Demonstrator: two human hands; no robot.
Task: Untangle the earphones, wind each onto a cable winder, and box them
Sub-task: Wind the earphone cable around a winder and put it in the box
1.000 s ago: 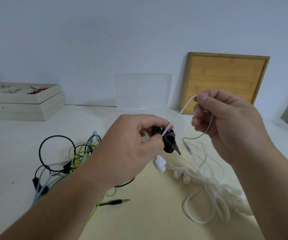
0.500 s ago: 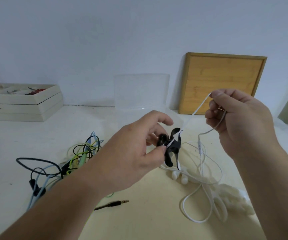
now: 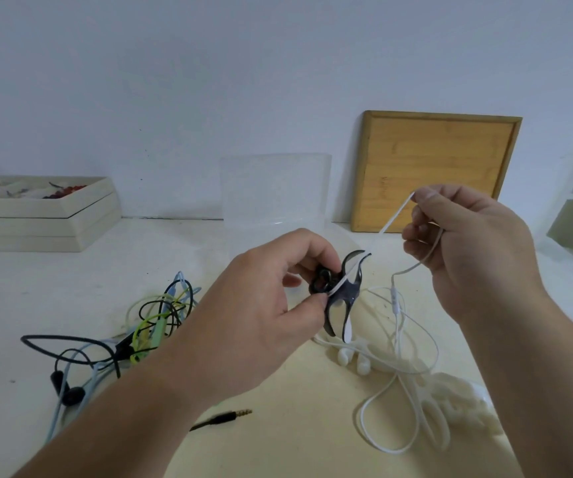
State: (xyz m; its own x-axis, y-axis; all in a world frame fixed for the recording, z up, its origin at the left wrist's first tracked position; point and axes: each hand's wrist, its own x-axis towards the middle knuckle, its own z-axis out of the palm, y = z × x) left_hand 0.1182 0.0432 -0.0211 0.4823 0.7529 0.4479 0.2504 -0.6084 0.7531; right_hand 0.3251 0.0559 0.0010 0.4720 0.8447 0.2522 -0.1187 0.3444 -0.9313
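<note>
My left hand (image 3: 271,305) pinches a black cable winder (image 3: 342,293) above the table, with the white earphone cable (image 3: 393,220) laid across it. My right hand (image 3: 464,243) pinches that cable taut, up and to the right of the winder. The rest of the white earphones (image 3: 399,360) lies in loops on the table below, earbuds near the winder. A tangle of black, blue and green earphones (image 3: 133,332) lies to the left, its black jack plug (image 3: 230,417) near my left forearm. A clear plastic box (image 3: 274,191) stands at the back centre.
White cable winders (image 3: 464,405) lie in a pile at the right. A wooden board (image 3: 433,167) leans on the wall behind my right hand. Stacked white trays (image 3: 36,215) with small items sit at the back left. A shelf edge shows far right.
My left hand has turned the winder so its prongs now show. My right hand has moved right and drawn the white cable taut, and the cable's tip now hangs below the winder.
</note>
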